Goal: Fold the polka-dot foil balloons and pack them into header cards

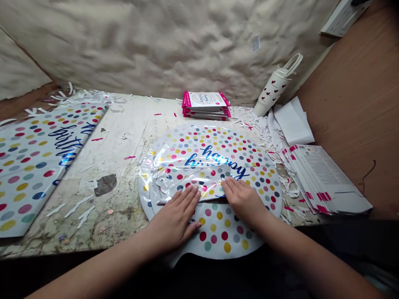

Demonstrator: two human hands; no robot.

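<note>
A round, flat foil balloon [218, 139] with coloured dots and blue "happy" lettering lies on the table in front of me. Its top layer is folded over, and the straight fold edge runs across the middle. My left hand [176, 218] rests flat on the foil at the left end of this fold, fingers stretched out. On the right part of the fold, my right hand [245, 199] presses down with its fingers close together and bent slightly. Whether those fingers pinch the foil is hidden from view.
More dotted foil [28, 166] lies folded at the left. Pink-edged packets [205, 106] are stacked at the back. A white tumbler with hearts [274, 89] leans near the wall, beside paper strips [246, 118]. Printed card sleeves [327, 178] lie on the right.
</note>
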